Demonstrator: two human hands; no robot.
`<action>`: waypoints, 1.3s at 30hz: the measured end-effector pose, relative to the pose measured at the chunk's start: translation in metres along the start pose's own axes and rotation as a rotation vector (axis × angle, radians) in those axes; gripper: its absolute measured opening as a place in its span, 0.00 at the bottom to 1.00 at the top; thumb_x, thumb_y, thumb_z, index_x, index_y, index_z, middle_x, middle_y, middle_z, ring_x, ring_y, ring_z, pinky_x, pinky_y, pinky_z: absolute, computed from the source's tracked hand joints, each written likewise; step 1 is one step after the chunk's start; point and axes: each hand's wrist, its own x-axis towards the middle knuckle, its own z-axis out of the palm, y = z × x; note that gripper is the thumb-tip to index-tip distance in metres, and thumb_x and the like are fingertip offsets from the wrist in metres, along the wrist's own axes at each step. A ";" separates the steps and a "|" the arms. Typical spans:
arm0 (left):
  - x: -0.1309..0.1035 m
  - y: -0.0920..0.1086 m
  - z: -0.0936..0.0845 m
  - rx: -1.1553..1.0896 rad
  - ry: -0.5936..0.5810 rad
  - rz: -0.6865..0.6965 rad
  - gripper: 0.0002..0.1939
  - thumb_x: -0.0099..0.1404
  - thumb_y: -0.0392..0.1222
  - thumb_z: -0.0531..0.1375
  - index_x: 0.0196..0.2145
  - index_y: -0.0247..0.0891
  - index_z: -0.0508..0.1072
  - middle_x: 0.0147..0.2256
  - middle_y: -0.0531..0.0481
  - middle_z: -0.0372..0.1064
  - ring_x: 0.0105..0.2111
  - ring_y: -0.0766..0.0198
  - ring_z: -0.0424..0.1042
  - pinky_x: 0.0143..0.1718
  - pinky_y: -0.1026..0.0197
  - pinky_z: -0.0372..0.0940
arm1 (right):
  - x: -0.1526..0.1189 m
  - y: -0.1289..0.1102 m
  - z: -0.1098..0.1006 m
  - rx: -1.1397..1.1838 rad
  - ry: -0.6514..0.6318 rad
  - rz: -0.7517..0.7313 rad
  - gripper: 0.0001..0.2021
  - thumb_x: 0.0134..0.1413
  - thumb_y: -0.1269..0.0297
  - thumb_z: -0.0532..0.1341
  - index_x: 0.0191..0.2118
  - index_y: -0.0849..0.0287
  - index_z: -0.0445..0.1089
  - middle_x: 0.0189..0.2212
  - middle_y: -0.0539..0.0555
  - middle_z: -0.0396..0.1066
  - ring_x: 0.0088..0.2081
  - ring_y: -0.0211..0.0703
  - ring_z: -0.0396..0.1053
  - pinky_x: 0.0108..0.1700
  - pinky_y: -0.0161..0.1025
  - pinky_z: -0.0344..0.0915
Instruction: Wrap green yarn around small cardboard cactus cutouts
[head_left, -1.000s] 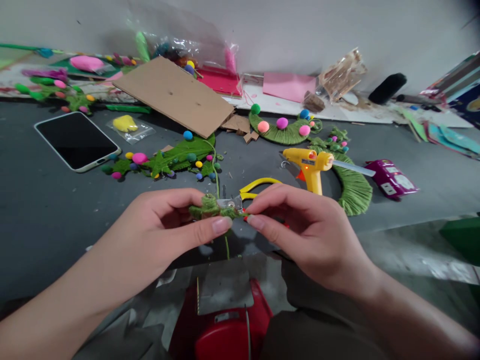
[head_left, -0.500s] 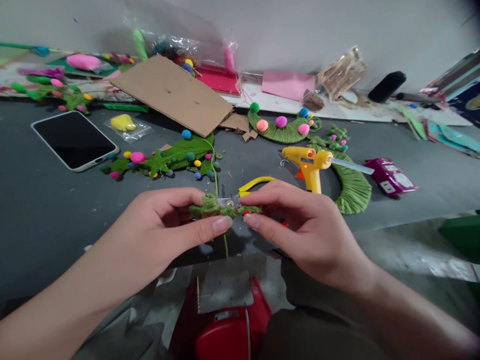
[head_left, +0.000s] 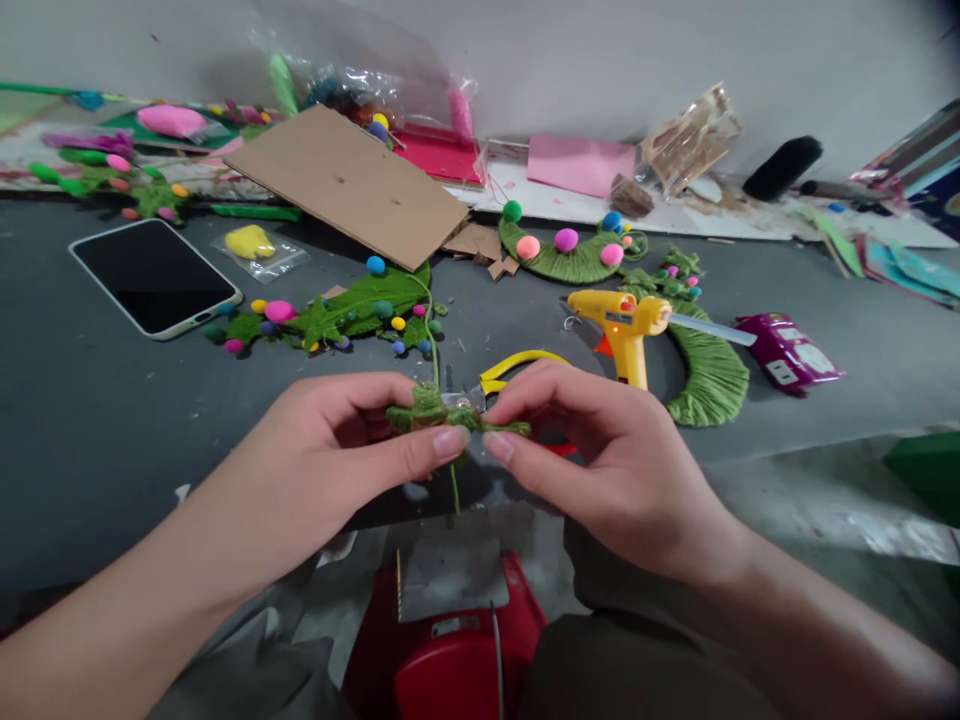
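Between my two hands, above the table's near edge, is a small green yarn-wrapped star. My left hand is closed on its left side, thumb in front and fingers behind. My right hand pinches its right end between thumb and forefinger. A strand of green yarn hangs below the star, and more yarn runs up behind it onto the table. Just behind lie pliers with yellow and red handles, partly hidden by my right hand and the star.
A yellow glue gun with a lit orange light stands by a green yarn-wrapped crescent and a purple packet. Leftward lie a phone, pompom-decorated green pieces and cardboard. A red stool is below.
The star has turned slightly in my fingers, and the red spot by my right thumb no longer shows there. The view has shifted a little; both hands keep their hold.
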 end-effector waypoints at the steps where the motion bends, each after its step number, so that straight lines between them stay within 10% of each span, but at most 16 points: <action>1: 0.000 0.000 0.000 0.004 0.004 0.004 0.08 0.57 0.45 0.73 0.32 0.42 0.79 0.30 0.54 0.74 0.29 0.66 0.68 0.28 0.68 0.63 | 0.000 0.000 0.000 0.001 -0.003 -0.006 0.02 0.58 0.71 0.67 0.37 0.58 0.75 0.37 0.50 0.76 0.38 0.36 0.73 0.39 0.33 0.70; 15: -0.003 0.003 0.001 0.063 0.052 0.011 0.17 0.58 0.55 0.72 0.28 0.40 0.76 0.26 0.54 0.69 0.26 0.67 0.66 0.24 0.68 0.62 | 0.001 0.003 -0.002 0.026 -0.124 -0.010 0.03 0.64 0.66 0.65 0.38 0.58 0.72 0.35 0.49 0.71 0.35 0.34 0.68 0.37 0.32 0.67; 39: -0.008 0.006 0.003 -0.005 -0.032 -0.078 0.06 0.63 0.45 0.68 0.33 0.41 0.77 0.29 0.55 0.73 0.30 0.67 0.70 0.29 0.69 0.64 | -0.006 -0.001 -0.002 -0.173 -0.275 -0.058 0.04 0.66 0.64 0.63 0.40 0.57 0.73 0.32 0.48 0.73 0.32 0.33 0.68 0.35 0.31 0.66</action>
